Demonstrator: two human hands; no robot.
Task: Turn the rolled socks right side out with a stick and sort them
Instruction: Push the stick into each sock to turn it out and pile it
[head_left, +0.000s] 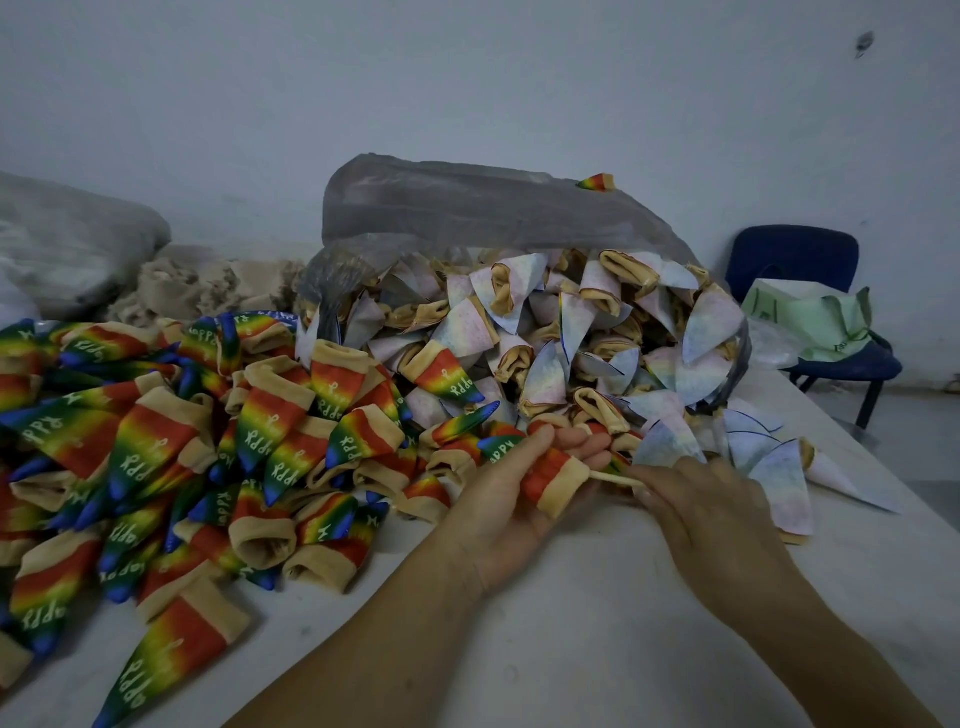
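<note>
My left hand (506, 512) grips a rainbow sock (551, 475) with a tan cuff, its blue toe pointing left. A pale stick (613, 477) comes out of the cuff, and my right hand (711, 512) pinches its near end. A heap of rainbow socks (171, 447) printed with white letters covers the left of the table. A pile of pale, inside-out socks (545, 332) spills from a grey plastic bag (467, 208) behind my hands. A few pale socks (784, 483) lie loose to the right.
The white table (571, 623) runs under everything. A beige cloth pile (208, 286) and another grey bag (67, 239) sit at the back left. A blue chair (800, 260) carrying a green-white bag (810, 322) stands at the back right by the wall.
</note>
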